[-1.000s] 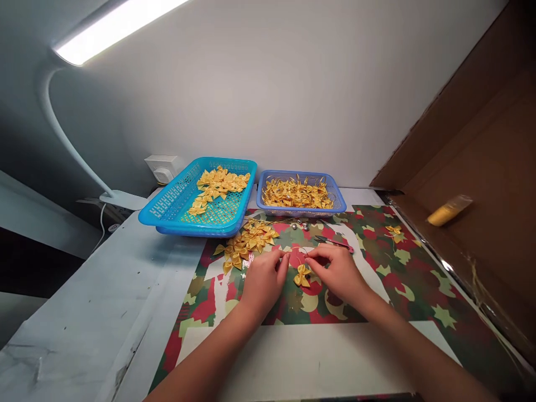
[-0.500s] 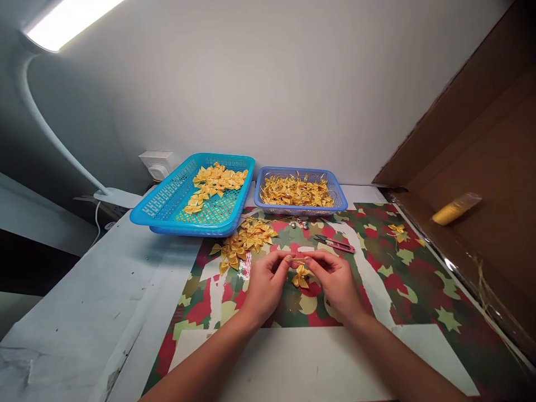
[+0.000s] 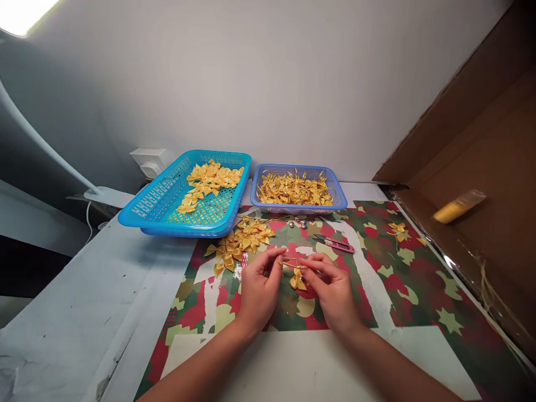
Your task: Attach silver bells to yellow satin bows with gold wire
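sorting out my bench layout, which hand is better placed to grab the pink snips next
Probably the right hand: the pink-handled thread snips lie just beyond it, while the left hand is farther off, nearer the yellow bow pile. Both hands hold the gold cord, so the right would need to release.

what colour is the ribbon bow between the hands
The ribbon bow is golden yellow; see the head view.

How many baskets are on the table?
3: turquoise basket at left, blue basket beneath it, purple-blue basket to their right. More may be hidden below.
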The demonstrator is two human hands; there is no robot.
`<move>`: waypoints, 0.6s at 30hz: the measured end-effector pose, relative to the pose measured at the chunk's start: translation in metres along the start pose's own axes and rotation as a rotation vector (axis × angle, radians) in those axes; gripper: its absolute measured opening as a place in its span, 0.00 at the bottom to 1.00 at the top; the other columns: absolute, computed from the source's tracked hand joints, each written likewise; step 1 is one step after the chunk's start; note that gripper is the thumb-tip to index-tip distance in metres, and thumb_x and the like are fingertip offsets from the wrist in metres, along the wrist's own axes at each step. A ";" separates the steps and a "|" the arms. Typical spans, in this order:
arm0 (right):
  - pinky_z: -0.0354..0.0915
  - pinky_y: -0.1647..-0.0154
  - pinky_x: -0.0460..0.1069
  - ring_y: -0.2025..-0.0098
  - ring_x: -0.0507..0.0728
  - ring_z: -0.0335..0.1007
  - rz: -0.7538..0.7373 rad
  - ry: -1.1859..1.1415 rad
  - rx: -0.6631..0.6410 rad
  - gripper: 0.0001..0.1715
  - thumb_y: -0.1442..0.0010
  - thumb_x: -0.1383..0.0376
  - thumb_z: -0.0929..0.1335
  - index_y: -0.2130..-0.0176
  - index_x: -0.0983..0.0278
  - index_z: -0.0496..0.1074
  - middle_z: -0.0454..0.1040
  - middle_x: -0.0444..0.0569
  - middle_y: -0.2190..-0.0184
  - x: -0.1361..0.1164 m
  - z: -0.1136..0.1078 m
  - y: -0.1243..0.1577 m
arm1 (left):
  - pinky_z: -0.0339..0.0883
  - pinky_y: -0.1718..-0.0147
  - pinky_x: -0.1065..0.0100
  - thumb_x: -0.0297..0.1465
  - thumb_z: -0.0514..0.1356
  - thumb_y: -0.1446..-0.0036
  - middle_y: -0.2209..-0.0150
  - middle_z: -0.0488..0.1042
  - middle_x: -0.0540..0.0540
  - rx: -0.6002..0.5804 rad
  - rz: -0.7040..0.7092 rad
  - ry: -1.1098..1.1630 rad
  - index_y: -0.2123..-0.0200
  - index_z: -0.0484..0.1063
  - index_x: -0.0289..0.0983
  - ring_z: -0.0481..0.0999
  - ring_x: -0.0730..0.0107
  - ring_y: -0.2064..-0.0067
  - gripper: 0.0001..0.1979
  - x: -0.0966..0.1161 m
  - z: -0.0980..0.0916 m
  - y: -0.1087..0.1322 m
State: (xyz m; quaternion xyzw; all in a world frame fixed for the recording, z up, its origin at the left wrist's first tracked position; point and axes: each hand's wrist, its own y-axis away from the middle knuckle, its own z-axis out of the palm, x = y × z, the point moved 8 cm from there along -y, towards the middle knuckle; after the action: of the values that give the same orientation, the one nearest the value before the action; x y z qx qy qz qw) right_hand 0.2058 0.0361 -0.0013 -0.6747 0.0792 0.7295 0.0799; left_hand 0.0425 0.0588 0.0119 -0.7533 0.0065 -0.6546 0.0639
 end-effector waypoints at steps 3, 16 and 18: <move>0.69 0.74 0.46 0.68 0.53 0.71 -0.006 0.003 -0.032 0.08 0.48 0.58 0.73 0.67 0.58 0.82 0.73 0.48 0.65 -0.002 0.005 0.002 | 0.72 0.66 0.69 0.34 0.60 0.42 0.61 0.81 0.44 0.003 -0.014 0.009 0.60 0.79 0.37 0.79 0.64 0.62 0.11 -0.001 0.001 0.001; 0.71 0.69 0.47 0.68 0.54 0.73 -0.038 -0.117 0.017 0.08 0.50 0.60 0.75 0.72 0.61 0.75 0.75 0.45 0.72 -0.006 0.004 0.004 | 0.70 0.69 0.71 0.32 0.63 0.45 0.68 0.80 0.46 -0.073 0.027 0.123 0.64 0.79 0.38 0.77 0.69 0.68 0.07 0.005 0.008 0.007; 0.72 0.68 0.47 0.68 0.54 0.73 -0.058 -0.146 0.036 0.09 0.50 0.60 0.76 0.72 0.61 0.75 0.75 0.45 0.72 -0.005 0.002 0.003 | 0.70 0.69 0.71 0.32 0.64 0.46 0.69 0.80 0.46 -0.127 -0.010 0.168 0.66 0.79 0.37 0.76 0.68 0.68 0.06 0.003 0.013 0.008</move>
State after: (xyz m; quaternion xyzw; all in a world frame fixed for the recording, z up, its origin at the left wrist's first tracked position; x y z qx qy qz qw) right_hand 0.2040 0.0337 0.0041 -0.6200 0.0669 0.7727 0.1186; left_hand 0.0566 0.0520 0.0120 -0.6983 0.0497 -0.7139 0.0119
